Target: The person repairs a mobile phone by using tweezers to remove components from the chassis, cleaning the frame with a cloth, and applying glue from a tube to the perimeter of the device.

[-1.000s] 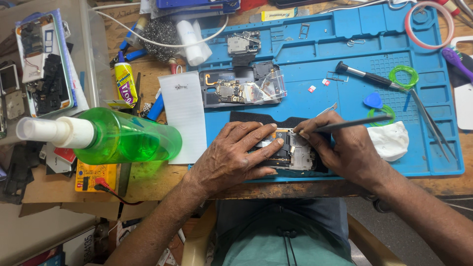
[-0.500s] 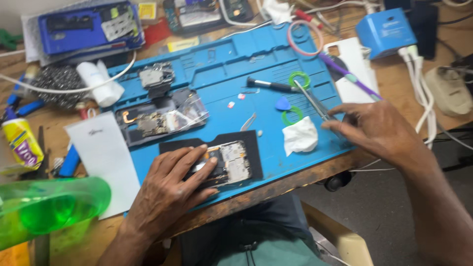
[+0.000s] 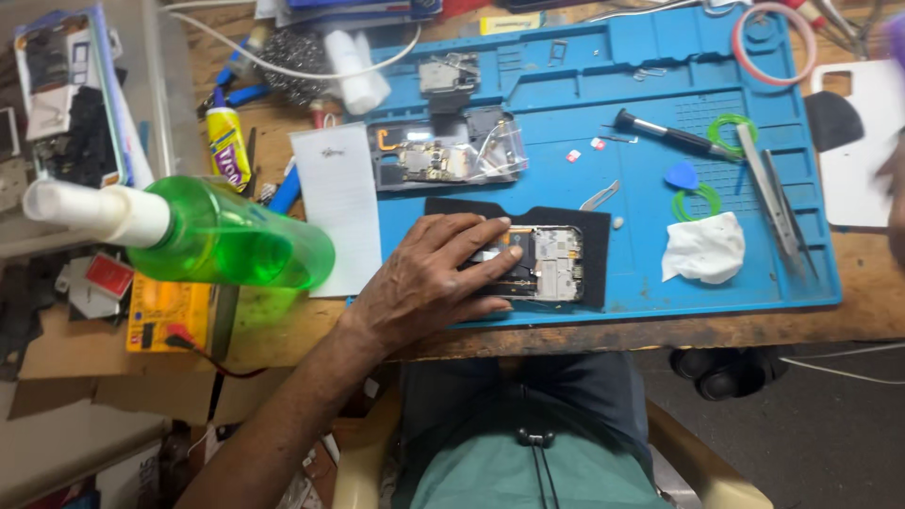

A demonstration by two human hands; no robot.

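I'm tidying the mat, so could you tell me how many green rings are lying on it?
2: one green ring beside the screwdriver tip, another just above the white cloth; more may be hidden.

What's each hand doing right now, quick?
Left hand: open, fingers spread flat on the opened phone, pinning it to the black pad.
Right hand: only a blurred sliver at the frame's right edge; cannot be told.

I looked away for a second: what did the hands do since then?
The right hand left the opened phone, swung out to the right past the mat's edge, and no longer shows the thin tool it held over the phone. The left hand stayed pressed on the phone; the tweezers and white cloth lie unmoved.
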